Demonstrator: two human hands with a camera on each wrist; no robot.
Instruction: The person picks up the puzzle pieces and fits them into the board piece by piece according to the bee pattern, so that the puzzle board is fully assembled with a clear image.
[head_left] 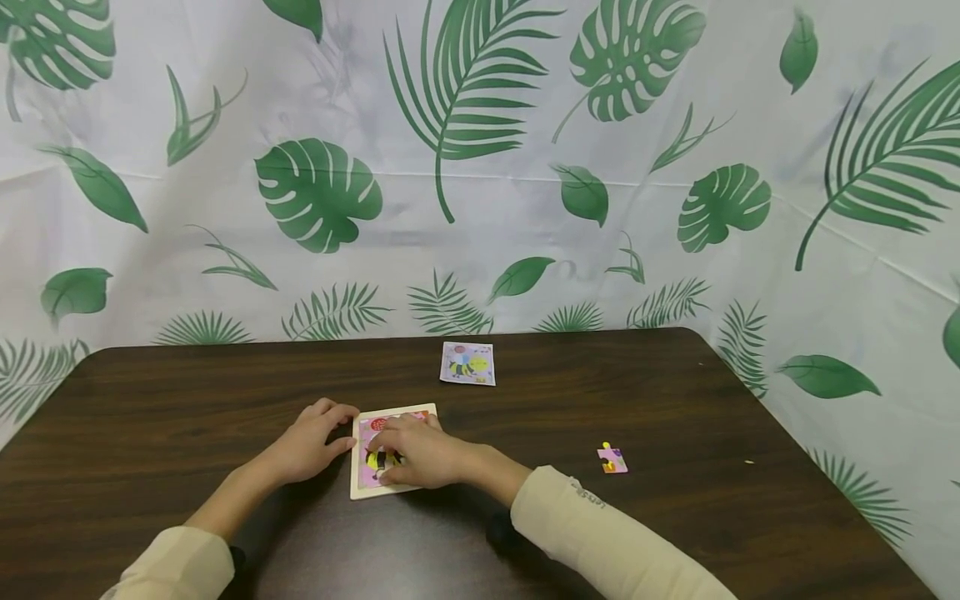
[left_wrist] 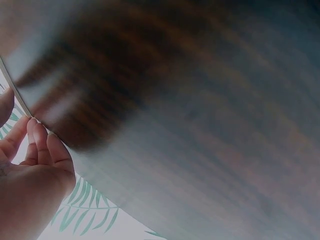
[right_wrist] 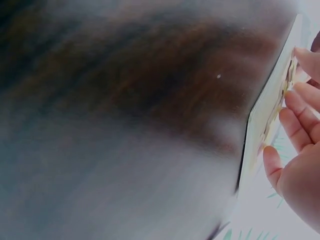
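Note:
A square jigsaw puzzle board (head_left: 358, 487) with a pale rim and a pink bee picture lies on the table. At its left edge, the thumb and fingertips of my left hand (head_left: 309, 442) touch the rim; the left wrist view shows that hand (left_wrist: 35, 175) beside a thin strip of the board. Over the board, my right hand (head_left: 427, 454) rests its spread fingertips on the picture and covers much of its right side. In the right wrist view, the fingertips of the right hand (right_wrist: 300, 145) meet raised piece edges on the board (right_wrist: 257, 120).
A loose pink and yellow puzzle piece (head_left: 612, 460) lies on the dark wooden table (head_left: 675, 400), right of the board. Behind the board is a small bee picture card (head_left: 468, 364). A white leaf-printed cloth (head_left: 480, 242) hangs along the table's back edge.

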